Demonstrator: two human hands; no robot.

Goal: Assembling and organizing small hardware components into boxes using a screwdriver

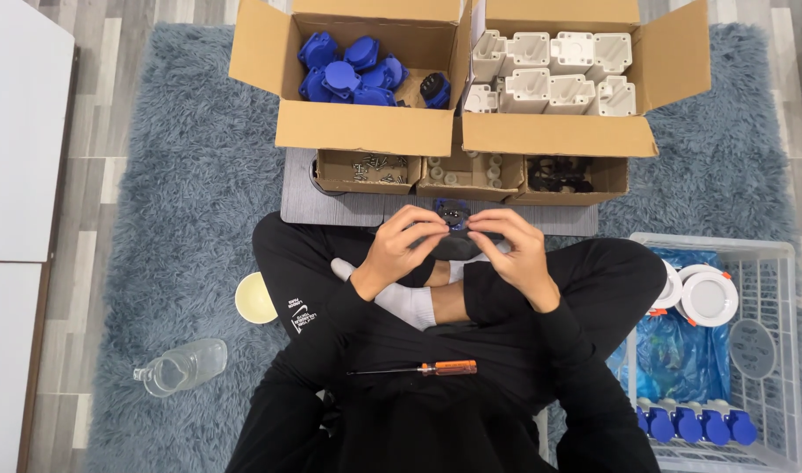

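Note:
My left hand [399, 247] and my right hand [515, 250] meet above my crossed legs. Together they pinch a small blue and black part [453, 219] between the fingertips. An orange-handled screwdriver [423, 370] lies across my lap, apart from both hands. Straight ahead, an open cardboard box [366, 130] holds blue caps [348, 74]. Beside it a second open box [559, 136] holds white housings [550, 74].
Three small cardboard trays [471, 175] with screws and little parts sit on a grey board [305, 206]. A white wire basket [773, 263] at right holds white round lamps, blue bags and blue parts. A clear jug [184, 366] and a pale cup [255, 298] rest on the shaggy rug.

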